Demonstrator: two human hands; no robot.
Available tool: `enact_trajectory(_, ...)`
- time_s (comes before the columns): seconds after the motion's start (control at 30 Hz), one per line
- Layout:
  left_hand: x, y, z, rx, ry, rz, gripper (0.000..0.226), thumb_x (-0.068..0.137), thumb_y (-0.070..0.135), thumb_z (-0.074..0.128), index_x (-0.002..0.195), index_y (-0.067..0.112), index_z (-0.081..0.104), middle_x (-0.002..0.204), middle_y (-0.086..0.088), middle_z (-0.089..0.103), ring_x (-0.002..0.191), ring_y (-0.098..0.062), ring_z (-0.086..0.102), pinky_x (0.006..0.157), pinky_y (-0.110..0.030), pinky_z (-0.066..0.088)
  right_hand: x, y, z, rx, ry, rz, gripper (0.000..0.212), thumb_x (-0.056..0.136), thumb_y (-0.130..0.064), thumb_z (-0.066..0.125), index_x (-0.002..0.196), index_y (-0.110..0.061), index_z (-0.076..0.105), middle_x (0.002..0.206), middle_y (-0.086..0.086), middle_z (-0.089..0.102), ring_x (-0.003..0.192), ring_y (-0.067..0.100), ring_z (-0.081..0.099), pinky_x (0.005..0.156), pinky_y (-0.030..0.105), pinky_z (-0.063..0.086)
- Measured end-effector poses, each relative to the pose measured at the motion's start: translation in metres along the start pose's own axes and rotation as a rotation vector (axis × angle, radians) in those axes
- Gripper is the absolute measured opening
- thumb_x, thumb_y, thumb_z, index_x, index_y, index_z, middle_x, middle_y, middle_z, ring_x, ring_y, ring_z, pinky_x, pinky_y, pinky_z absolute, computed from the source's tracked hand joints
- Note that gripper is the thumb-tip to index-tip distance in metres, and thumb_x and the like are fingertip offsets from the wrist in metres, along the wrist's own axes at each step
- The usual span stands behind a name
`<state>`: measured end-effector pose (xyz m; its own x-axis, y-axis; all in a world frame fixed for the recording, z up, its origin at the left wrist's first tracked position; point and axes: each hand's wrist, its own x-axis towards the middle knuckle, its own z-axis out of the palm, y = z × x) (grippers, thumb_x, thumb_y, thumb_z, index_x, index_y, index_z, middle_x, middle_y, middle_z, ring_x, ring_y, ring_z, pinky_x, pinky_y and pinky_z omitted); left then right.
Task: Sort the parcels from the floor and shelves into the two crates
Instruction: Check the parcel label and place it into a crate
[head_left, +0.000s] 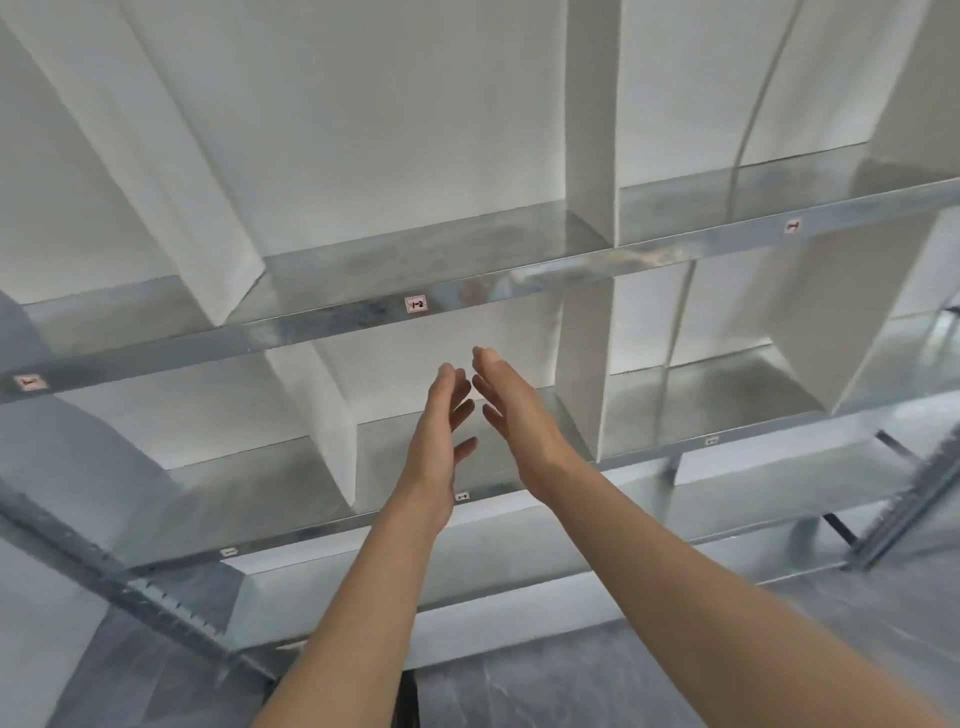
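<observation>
Your forearms (363, 597) stretch up from the bottom edge. Left grip (439, 441) released, fingers straight, holding nothing. Right grip (519, 431) just beside it, released too, palm facing palm, not touching. Both sit before the metal shelf (382, 457), middle bay, between two white dividers (337, 415).

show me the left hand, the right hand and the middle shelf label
left hand (439, 447), head view, back of hand
right hand (514, 421), head view, back of hand
shelf label (416, 304), head view, its middle
</observation>
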<state>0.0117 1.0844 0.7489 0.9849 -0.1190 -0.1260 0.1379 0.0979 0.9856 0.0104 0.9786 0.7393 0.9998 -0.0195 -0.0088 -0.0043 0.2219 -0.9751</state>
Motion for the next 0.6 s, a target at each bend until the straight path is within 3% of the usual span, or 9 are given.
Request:
enact_trajectory(0.07, 0.006, -0.001, 0.001, -0.01, -0.024, -0.012, 0.053, 0.1, 0.065, 0.041, 0.138, 0.033, 0.058, 0.14, 0.015, 0.06, 0.129, -0.005, 0.055, 0.114, -0.049, 0.041, 0.001, 0.0, -0.005, -0.001, 0.036, -0.001, 0.069, 0.096, -0.07, 0.049, 0.157, -0.036, 0.045, 0.161, -0.019, 0.043, 0.148, 0.004, 0.04, 0.128, 0.042, 0.028)
enact_trajectory(0.3, 0.035, -0.006, -0.001, 0.004, -0.158, -0.067, 0.052, 0.1, 0.065, 0.039, 0.139, 0.035, 0.056, 0.143, 0.016, 0.057, 0.129, -0.003, 0.054, 0.114, -0.049, 0.04, 0.02, 0.008, -0.011, -0.019, 0.178, 0.03, 0.058, 0.106, -0.06, 0.045, 0.156, -0.032, 0.045, 0.144, -0.019, 0.052, 0.146, 0.004, 0.044, 0.127, 0.041, 0.029)
enact_trajectory(0.4, 0.053, -0.008, 0.002, 0.026, -0.21, -0.079, 0.057, 0.101, 0.065, 0.037, 0.146, 0.032, 0.052, 0.144, 0.016, 0.055, 0.13, -0.004, 0.053, 0.114, -0.049, 0.04, 0.028, 0.01, -0.019, -0.043, 0.22, 0.027, 0.066, 0.103, -0.063, 0.047, 0.159, -0.029, 0.043, 0.152, -0.016, 0.05, 0.146, 0.004, 0.043, 0.127, 0.041, 0.03)
enact_trajectory(0.6, 0.071, -0.023, 0.022, 0.041, -0.305, -0.13, 0.059, 0.101, 0.065, 0.036, 0.146, 0.03, 0.051, 0.146, 0.014, 0.055, 0.132, -0.006, 0.052, 0.115, -0.05, 0.037, 0.032, 0.013, -0.046, -0.063, 0.317, 0.017, 0.08, 0.09, -0.071, 0.048, 0.158, -0.028, 0.043, 0.145, -0.019, 0.051, 0.144, 0.004, 0.046, 0.124, 0.038, 0.033)
